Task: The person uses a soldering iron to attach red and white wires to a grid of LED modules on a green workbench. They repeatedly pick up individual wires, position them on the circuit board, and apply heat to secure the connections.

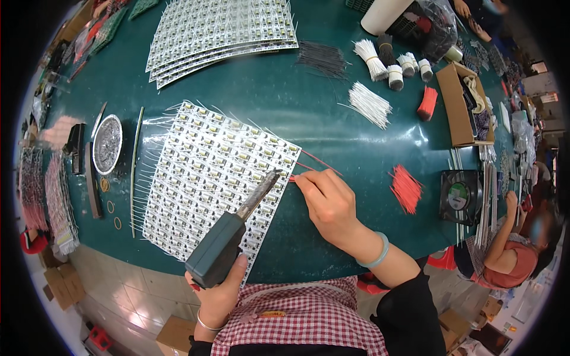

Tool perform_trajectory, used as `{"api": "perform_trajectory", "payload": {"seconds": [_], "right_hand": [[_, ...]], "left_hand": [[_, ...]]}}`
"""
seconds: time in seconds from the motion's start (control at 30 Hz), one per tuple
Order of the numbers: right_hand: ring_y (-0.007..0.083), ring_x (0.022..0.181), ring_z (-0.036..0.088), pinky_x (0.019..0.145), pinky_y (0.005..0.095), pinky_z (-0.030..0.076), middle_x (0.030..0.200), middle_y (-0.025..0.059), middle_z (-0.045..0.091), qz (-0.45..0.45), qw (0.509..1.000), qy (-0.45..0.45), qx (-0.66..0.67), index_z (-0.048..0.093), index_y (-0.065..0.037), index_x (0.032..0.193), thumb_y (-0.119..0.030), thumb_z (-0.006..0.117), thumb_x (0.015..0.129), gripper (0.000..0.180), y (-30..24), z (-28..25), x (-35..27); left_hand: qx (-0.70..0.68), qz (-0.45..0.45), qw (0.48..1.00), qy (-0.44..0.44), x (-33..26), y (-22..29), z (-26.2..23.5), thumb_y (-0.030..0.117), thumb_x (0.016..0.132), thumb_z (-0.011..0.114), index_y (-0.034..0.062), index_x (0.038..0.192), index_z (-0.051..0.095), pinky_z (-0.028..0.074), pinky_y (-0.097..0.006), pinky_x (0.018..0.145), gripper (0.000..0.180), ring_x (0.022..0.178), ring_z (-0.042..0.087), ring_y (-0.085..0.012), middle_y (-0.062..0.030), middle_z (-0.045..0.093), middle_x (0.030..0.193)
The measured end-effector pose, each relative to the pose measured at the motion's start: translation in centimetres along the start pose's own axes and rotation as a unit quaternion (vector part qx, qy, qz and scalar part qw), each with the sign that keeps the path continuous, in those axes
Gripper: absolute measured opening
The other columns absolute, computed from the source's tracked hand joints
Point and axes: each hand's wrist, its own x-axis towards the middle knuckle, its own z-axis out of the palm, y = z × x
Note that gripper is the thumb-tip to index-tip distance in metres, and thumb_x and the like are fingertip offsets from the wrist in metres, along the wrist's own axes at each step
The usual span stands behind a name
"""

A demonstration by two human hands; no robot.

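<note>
My left hand (221, 296) is closed round the dark grey handle of a soldering gun (215, 249). Its long metal tip reaches up and right, ending over the right edge of a white circuit board panel (196, 160). Rows of small parts cover the panel, and thin white wires stick out along its left and top edges. Beside that tip, my right hand (329, 204) pinches a red wire (292, 178) at the panel's edge; its fingers hide most of the wire. Just above, another red wire (320, 161) runs out from the panel's upper right corner.
Loose red wires (406, 188) lie to the right; white wires (369, 105) and black wires (322, 59) lie farther back. More panels (222, 59) are stacked at the far side. A round dish (108, 144) stands left, a fan (460, 197) right. A co-worker (510, 255) sits at the right.
</note>
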Motion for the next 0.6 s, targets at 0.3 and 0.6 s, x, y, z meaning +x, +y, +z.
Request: {"api": "perform_trajectory", "payload": {"seconds": [0.3,0.6], "right_hand": [[0.0205,0.075,0.058,0.059,0.0306,0.048,0.087,0.0075,0.06,-0.009,1.0,-0.013,-0.021,0.064,0.002,0.095,0.001,0.067,0.072,0.023,0.1,0.0,0.1],[0.0199,0.075,0.058,0.059,0.0297,0.048,0.087,0.0074,0.06,-0.014,0.999,-0.017,-0.035,0.064,0.002,0.093,0.001,0.068,0.072,0.021,-0.1,-0.1,0.3]], "left_hand": [[0.062,0.053,0.997,-0.016,0.3,-0.1,0.8,0.004,0.076,0.079,-0.0014,0.097,0.069,0.046,-0.023,0.062,0.023,0.068,0.059,-0.0084,-0.0042,0.068,0.087],[0.067,0.079,0.994,-0.045,1.0,0.9,1.7,0.0,0.078,0.074,-0.0031,0.09,0.066,0.043,-0.023,0.058,0.014,0.067,0.053,-0.0065,-0.0023,0.06,0.077]]}}
